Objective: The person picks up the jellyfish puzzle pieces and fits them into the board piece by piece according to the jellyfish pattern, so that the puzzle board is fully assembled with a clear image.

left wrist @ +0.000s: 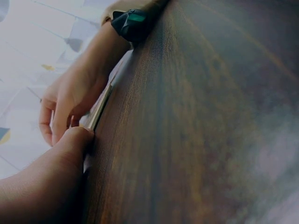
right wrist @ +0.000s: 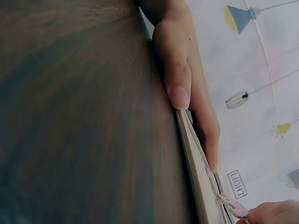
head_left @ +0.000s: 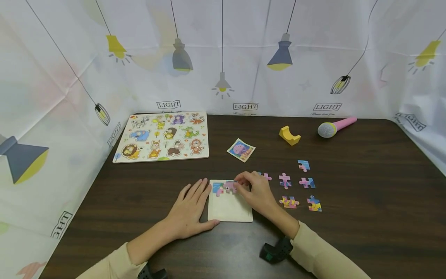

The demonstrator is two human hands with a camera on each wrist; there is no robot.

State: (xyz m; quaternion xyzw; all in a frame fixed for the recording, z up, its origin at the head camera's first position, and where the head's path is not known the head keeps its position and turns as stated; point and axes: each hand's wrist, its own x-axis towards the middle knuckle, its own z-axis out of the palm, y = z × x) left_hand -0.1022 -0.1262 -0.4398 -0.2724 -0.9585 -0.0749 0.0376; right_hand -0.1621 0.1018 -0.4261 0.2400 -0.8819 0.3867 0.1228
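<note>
A small cream puzzle tray (head_left: 230,209) lies on the table between my hands. My left hand (head_left: 188,211) rests with straight, spread fingers along the tray's left side, thumb at its lower left corner. Over the tray's upper right part, my right hand (head_left: 256,193) pinches a pink jigsaw piece (head_left: 229,187) between thumb and finger. In the right wrist view that piece (right wrist: 233,206) is tilted above the tray surface. A blue and pink jigsaw piece (head_left: 217,188) sits in the tray's upper left corner, close beside the held one.
Several loose jigsaw pieces (head_left: 289,202) lie right of the tray, one partly behind my right hand. Further back are a picture card (head_left: 241,150), a yellow curved block (head_left: 289,135), a pink toy microphone (head_left: 336,128) and an animal board (head_left: 162,136) at the left.
</note>
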